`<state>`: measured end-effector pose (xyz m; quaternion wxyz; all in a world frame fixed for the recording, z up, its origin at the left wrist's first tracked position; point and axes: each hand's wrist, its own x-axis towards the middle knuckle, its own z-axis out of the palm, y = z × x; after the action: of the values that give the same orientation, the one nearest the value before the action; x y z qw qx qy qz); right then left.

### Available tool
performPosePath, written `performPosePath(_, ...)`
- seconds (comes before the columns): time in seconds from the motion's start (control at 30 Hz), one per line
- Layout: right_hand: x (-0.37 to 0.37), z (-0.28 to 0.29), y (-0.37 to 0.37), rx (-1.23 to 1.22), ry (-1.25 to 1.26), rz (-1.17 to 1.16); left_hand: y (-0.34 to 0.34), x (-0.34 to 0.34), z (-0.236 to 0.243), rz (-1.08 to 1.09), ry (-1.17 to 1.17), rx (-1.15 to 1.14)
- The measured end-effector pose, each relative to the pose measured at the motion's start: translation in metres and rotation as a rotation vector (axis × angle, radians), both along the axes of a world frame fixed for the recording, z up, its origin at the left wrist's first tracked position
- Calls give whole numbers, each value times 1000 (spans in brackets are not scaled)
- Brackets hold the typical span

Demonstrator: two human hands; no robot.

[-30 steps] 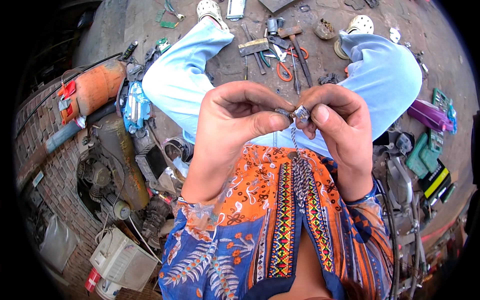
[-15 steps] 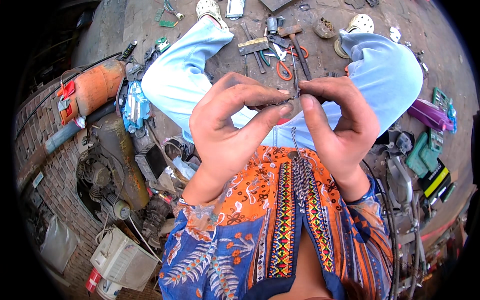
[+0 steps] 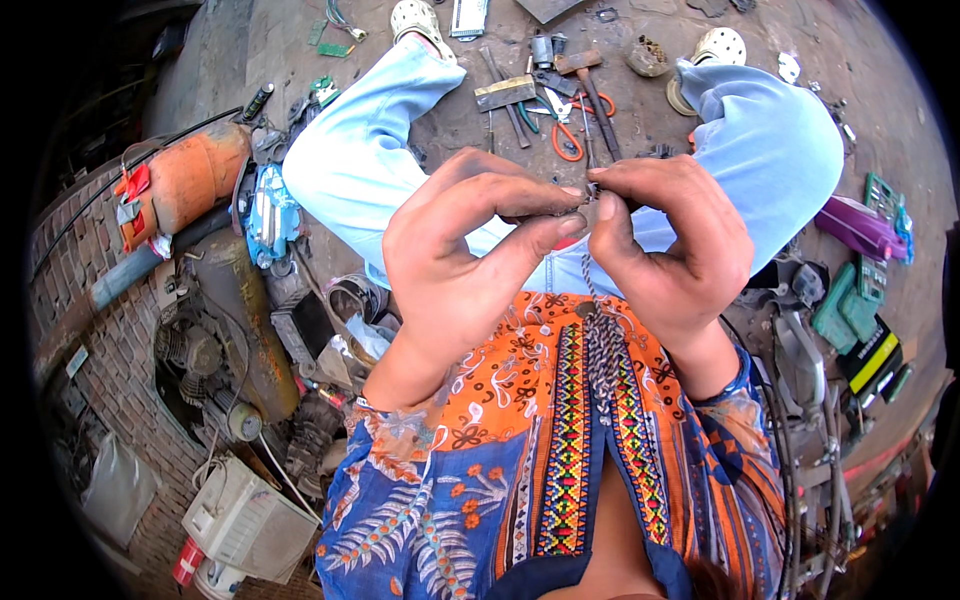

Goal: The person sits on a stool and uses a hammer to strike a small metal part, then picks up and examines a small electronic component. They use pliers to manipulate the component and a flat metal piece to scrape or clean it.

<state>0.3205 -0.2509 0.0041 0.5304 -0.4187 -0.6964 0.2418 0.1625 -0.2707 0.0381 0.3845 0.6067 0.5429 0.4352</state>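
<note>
Both of my hands meet in front of my lap, thumbs and forefingers pinched around a small dark metallic piece point(image 3: 590, 192). Most of it is covered by the fingertips, so its kind does not show. My left hand point(image 3: 470, 235) is closed on its left side, thumb below and forefinger above. From the other side my right hand point(image 3: 675, 225) grips it between thumb and forefinger. Dark grime marks the fingertips. Beyond the hands, on the ground between my legs, lie a hammer point(image 3: 598, 100), orange-handled scissors point(image 3: 567, 140) and a wide flat brush-like tool point(image 3: 505, 93).
An orange cylinder point(image 3: 195, 175) and a rusty tank point(image 3: 250, 330) lie at the left beside a dusty motor point(image 3: 195, 350). On the right are a purple case point(image 3: 860, 230) and green cases point(image 3: 848, 310). A rough brown lump point(image 3: 649, 57) sits near my right shoe.
My right thumb and forefinger have shifted slightly left, with the thumb closing up toward the forefinger at the small piece. My left hand has barely moved.
</note>
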Motion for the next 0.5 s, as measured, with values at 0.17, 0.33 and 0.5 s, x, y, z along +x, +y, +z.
performPosePath(0.17,1,5,-7,-320,157,27,2,-2,-6,-24,-272,-189)
performPosePath(0.33,2,16,-7,-792,510,157,3,-4,-14,-29,-761,-508)
performPosePath(0.5,7,9,-3,-1013,744,308,1,-8,-32,-105,-1017,-621)
